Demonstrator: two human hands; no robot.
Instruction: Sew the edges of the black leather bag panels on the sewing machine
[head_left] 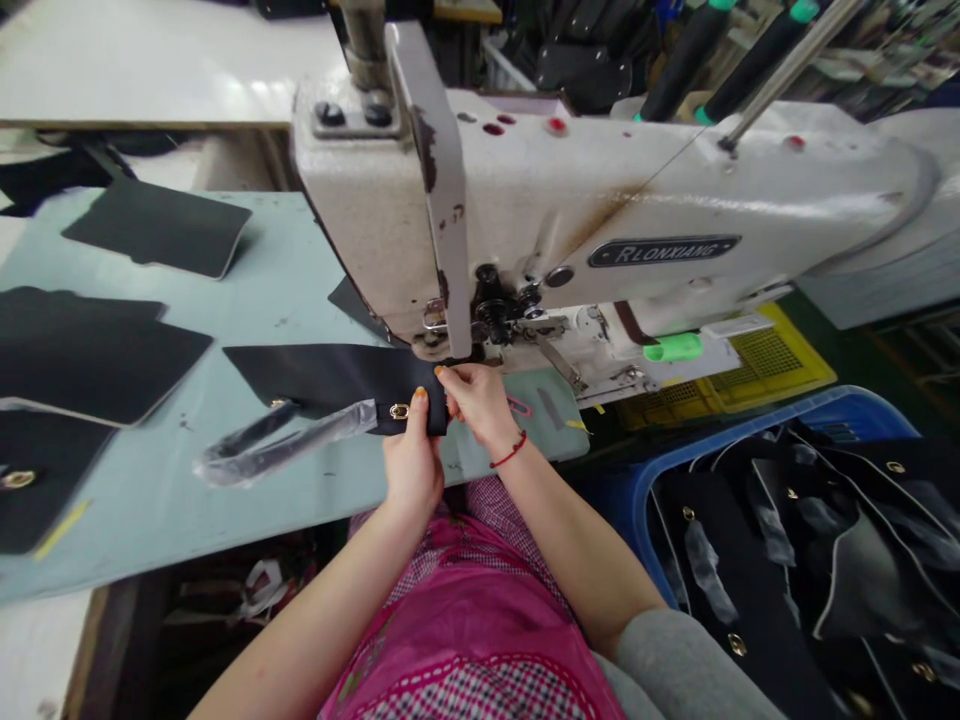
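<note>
A black bag panel (330, 370) lies on the pale green table, its right end just below the needle area of the sewing machine (517, 210). A handle in clear plastic wrap (289, 445) is joined to it by a gold buckle (400, 411). My left hand (415, 450) grips the panel's near right edge, thumb on top beside the buckle. Close by, my right hand (476, 395) pinches the panel's right end near the presser foot; its fingertips are partly hidden. A small pink tool (518, 406) lies just right of my right wrist.
More black panels (82, 350) lie at the left of the table (285, 505). A blue tub (641, 490) at the right holds several black pieces with gold buckles. A yellow basket (787, 350) stands behind it. Black thread cones (686, 55) rise above the machine.
</note>
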